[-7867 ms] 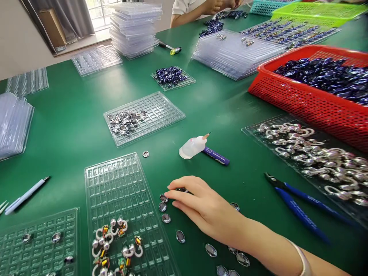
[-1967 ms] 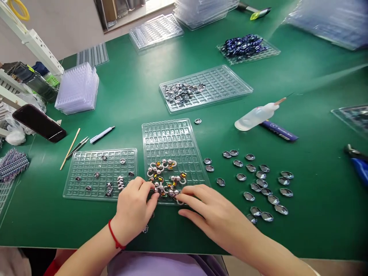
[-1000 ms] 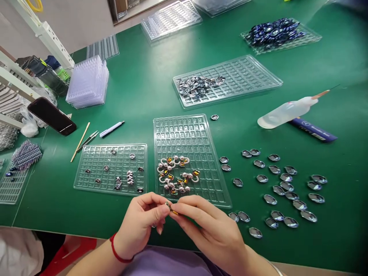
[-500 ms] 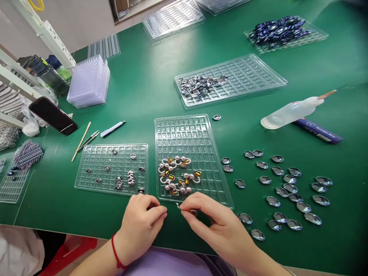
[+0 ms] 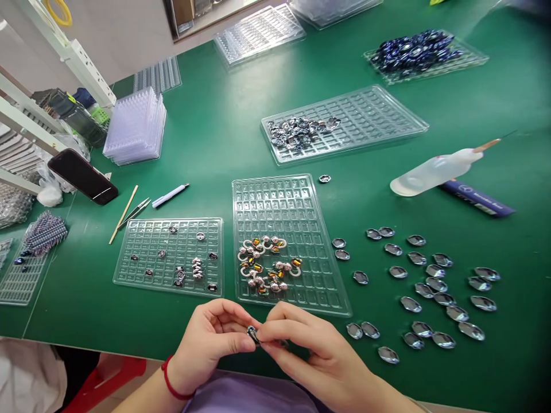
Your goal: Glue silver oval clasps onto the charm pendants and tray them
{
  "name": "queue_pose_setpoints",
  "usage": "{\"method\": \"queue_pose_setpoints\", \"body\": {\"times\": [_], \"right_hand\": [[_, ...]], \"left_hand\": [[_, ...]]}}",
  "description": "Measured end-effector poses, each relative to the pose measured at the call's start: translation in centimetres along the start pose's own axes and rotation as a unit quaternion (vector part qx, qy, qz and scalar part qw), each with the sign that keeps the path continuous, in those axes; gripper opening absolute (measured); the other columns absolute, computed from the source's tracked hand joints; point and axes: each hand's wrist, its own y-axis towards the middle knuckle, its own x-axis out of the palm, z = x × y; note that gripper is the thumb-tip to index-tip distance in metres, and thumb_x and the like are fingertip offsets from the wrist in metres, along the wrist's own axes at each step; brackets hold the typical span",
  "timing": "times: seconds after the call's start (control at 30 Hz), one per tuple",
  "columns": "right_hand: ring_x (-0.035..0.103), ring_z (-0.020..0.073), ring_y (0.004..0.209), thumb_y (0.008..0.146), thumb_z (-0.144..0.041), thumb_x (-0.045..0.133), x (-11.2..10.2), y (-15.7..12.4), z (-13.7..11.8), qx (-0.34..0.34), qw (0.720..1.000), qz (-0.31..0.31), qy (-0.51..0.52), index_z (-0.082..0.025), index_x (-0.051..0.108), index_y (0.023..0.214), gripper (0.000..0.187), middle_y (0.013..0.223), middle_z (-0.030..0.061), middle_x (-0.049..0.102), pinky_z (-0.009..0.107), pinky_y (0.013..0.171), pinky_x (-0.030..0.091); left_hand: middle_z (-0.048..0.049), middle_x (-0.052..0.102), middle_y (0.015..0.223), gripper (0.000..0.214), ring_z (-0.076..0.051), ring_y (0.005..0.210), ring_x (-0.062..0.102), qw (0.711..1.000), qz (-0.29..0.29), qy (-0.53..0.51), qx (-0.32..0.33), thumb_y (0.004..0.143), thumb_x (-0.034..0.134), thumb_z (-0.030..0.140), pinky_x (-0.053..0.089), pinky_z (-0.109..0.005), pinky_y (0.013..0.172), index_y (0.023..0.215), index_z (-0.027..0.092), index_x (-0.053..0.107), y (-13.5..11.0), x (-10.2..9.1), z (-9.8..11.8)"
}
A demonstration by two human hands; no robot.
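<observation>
My left hand (image 5: 217,332) pinches a small dark, silvery-rimmed gem piece (image 5: 252,333) between thumb and fingers, just off the bench's near edge. My right hand (image 5: 307,344) meets it there, its thumb and forefinger closed on a small looped ornament mostly hidden by the fingers. Ahead of the hands lies a clear compartment tray (image 5: 297,223) with several looped bead ornaments (image 5: 262,281) of pinkish beads and amber stones. To its left, another clear tray (image 5: 146,244) holds small dark gems and a short stack of pinkish beads (image 5: 197,268).
Loose oval silvery gems (image 5: 436,285) are scattered at right. Behind them lie a squeeze bottle (image 5: 434,171) and a blue tube (image 5: 477,198). A tray of gems (image 5: 370,123) sits farther back. Tweezers (image 5: 135,210), a pen (image 5: 170,196) and a phone (image 5: 83,176) are at left.
My hands have come together, and the left now holds a dark gem piece. The looped ornament in my right hand has become mostly hidden. The view has shifted slightly.
</observation>
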Motion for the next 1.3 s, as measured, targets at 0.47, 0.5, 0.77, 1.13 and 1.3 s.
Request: {"method": "queue_pose_setpoints", "body": {"times": [0.47, 0.5, 0.77, 1.13, 1.3], "right_hand": [[0.056, 0.0101, 0.062, 0.091, -0.010, 0.050, 0.6, 0.0, -1.2, -0.021, 0.998, 0.039, -0.049, -0.021, 0.060, 0.101, 0.018, 0.073, 0.0006, 0.058, 0.018, 0.054, 0.048], [0.056, 0.0100, 0.062, 0.091, -0.010, 0.051, 0.7, 0.0, -1.2, -0.015, 0.998, 0.040, -0.037, -0.022, 0.060, 0.103, 0.019, 0.072, 0.0002, 0.058, 0.017, 0.054, 0.048], [0.059, 0.0097, 0.061, 0.088, -0.008, 0.058, 0.3, 0.2, -1.8, -0.011, 0.999, 0.038, 0.022, -0.026, 0.068, 0.111, 0.031, 0.074, 0.0012, 0.061, 0.017, 0.054, 0.049], [0.060, 0.0093, 0.059, 0.091, -0.017, 0.060, -0.1, 0.9, -2.1, 0.015, 0.999, 0.032, 0.034, -0.028, 0.074, 0.106, 0.023, 0.071, 0.0014, 0.063, 0.016, 0.052, 0.049], [0.061, 0.0096, 0.063, 0.088, -0.011, 0.061, 0.0, 0.8, -1.7, 0.001, 0.997, 0.073, 0.034, -0.029, 0.070, 0.111, 0.031, 0.076, 0.0010, 0.062, 0.016, 0.056, 0.052]], "left_hand": [[-0.0021, 0.079, 0.072, 0.024, -0.011, 0.064, 0.069, 0.999, 0.026, -0.022, 0.039, 0.052, 0.092, 0.009, 0.054, -0.019, 0.063, 0.070, 0.018, 0.078, -0.1, 0.3, -0.8], [-0.0017, 0.078, 0.071, 0.025, -0.011, 0.063, 0.069, 0.999, 0.026, -0.026, 0.039, 0.051, 0.092, 0.010, 0.054, -0.018, 0.062, 0.069, 0.018, 0.078, -0.1, 0.3, -0.8], [0.0008, 0.074, 0.058, 0.029, -0.009, 0.052, 0.065, 0.997, 0.053, -0.061, 0.015, 0.038, 0.096, 0.011, 0.049, -0.016, 0.050, 0.056, 0.017, 0.075, 0.2, 0.8, -0.9], [0.0012, 0.070, 0.051, 0.030, -0.006, 0.046, 0.059, 0.995, 0.059, -0.082, -0.015, 0.034, 0.096, 0.013, 0.044, -0.015, 0.045, 0.050, 0.016, 0.072, 0.5, 1.8, -0.5], [-0.0001, 0.073, 0.061, 0.025, -0.008, 0.050, 0.062, 0.996, 0.046, -0.078, -0.001, 0.044, 0.095, 0.017, 0.048, -0.017, 0.050, 0.060, 0.017, 0.075, 0.4, 2.0, 0.1]]}}
